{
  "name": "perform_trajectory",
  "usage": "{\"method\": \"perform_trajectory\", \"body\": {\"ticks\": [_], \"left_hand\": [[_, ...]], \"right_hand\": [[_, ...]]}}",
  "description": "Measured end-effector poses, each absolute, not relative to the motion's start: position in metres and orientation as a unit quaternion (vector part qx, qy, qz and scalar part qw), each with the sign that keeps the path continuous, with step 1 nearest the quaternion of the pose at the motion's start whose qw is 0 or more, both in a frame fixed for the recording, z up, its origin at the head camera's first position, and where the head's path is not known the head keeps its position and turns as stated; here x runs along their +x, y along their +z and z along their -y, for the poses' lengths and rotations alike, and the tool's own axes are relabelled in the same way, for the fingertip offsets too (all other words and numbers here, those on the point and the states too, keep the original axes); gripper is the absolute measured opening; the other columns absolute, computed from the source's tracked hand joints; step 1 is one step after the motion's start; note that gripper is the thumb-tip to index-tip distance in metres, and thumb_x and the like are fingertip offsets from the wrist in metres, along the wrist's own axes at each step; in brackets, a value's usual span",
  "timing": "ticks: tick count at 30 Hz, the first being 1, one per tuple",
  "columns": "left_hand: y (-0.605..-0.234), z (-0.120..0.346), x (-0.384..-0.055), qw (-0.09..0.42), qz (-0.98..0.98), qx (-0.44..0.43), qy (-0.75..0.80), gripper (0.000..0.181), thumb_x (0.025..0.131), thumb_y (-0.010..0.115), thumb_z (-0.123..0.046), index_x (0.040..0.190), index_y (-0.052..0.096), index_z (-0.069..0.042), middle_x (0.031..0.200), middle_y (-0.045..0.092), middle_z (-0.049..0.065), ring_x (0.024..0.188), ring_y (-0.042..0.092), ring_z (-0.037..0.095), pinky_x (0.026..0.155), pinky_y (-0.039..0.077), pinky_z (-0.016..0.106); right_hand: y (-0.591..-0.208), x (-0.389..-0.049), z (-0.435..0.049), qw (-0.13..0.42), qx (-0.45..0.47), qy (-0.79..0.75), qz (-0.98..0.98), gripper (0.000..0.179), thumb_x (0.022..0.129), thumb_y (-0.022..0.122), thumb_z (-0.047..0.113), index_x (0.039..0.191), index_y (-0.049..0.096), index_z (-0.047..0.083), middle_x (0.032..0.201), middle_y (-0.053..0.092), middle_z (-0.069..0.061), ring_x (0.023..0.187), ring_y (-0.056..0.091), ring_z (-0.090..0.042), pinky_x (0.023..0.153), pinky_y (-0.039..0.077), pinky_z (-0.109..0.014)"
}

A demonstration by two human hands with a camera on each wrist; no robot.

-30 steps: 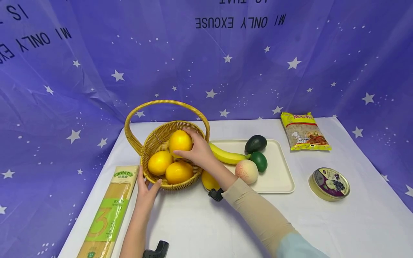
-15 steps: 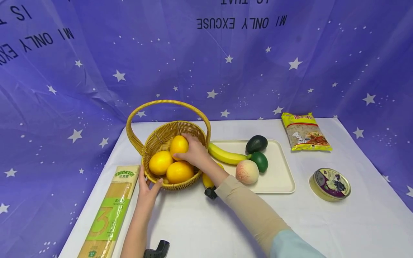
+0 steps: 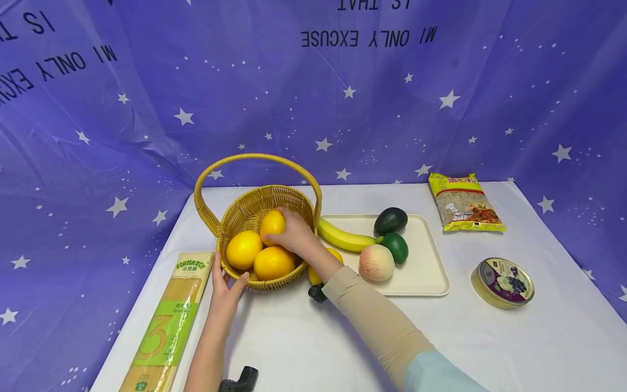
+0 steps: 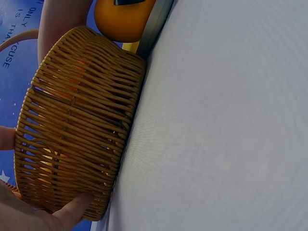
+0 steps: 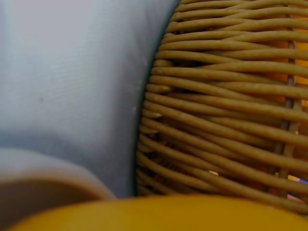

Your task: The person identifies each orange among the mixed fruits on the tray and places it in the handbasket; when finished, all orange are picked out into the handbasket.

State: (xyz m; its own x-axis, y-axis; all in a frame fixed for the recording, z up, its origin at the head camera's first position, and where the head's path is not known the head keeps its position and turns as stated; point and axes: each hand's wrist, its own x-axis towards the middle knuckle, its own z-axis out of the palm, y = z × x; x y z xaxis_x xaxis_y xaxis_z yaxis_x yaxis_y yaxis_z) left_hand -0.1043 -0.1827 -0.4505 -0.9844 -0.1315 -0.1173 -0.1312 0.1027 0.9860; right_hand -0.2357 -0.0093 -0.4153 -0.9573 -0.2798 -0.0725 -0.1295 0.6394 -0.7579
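Note:
My right hand reaches inside the wicker basket and grips an orange, thumb in front and fingers over its far side. Two more oranges lie in the basket, a left one and a front one. With my left hand I hold the basket by its front-left side; in the left wrist view the thumb presses the outer wall and a finger reaches the rim. The right wrist view has the woven wall close up, so the right hand's fingers are hidden there.
Right of the basket a cream tray bears a banana, a peach, an avocado and a green fruit. Another yellow-orange fruit sits under my right wrist. Spaghetti, a tin and a food bag lie around.
My right hand has lowered the orange deeper into the basket, toward the two other oranges. The left hand has stayed at the basket's side.

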Motion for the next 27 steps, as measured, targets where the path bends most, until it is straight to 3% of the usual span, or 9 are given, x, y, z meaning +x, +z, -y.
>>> {"method": "perform_trajectory", "body": {"ticks": [8,17,27], "left_hand": [[-0.4508,0.1830,-0.1041,-0.004,0.744,0.090,-0.662,0.088,0.099,0.053,-0.020,0.153,-0.015,-0.033,0.157,-0.022,-0.002,0.145,-0.002,0.032,0.114,0.016,0.049],[-0.4507,0.1830,-0.1022,-0.008,0.745,0.093,-0.660,0.088,0.099,0.053,-0.019,0.152,-0.016,-0.033,0.157,-0.022,-0.001,0.145,-0.003,0.034,0.114,0.016,0.051],[-0.4503,0.1852,-0.1051,-0.013,0.747,0.094,-0.658,0.088,0.099,0.053,-0.021,0.152,-0.016,-0.034,0.157,-0.022,-0.002,0.145,-0.003,0.033,0.114,0.015,0.052]], "right_hand": [[-0.4153,-0.2335,0.0094,0.097,-0.117,-0.400,-0.904,0.089,0.085,0.071,0.044,0.154,0.025,0.012,0.146,0.043,-0.010,0.125,0.048,-0.027,0.100,0.042,-0.042],[-0.4173,-0.2292,0.0094,0.071,-0.115,-0.407,-0.904,0.083,0.085,0.071,0.042,0.152,0.032,0.013,0.146,0.044,-0.007,0.128,0.045,-0.025,0.103,0.040,-0.041],[-0.4126,-0.2268,0.0049,-0.031,-0.176,-0.410,-0.894,0.073,0.087,0.071,0.037,0.149,0.038,0.017,0.152,0.033,-0.012,0.138,0.031,-0.032,0.109,0.031,-0.048]]}}
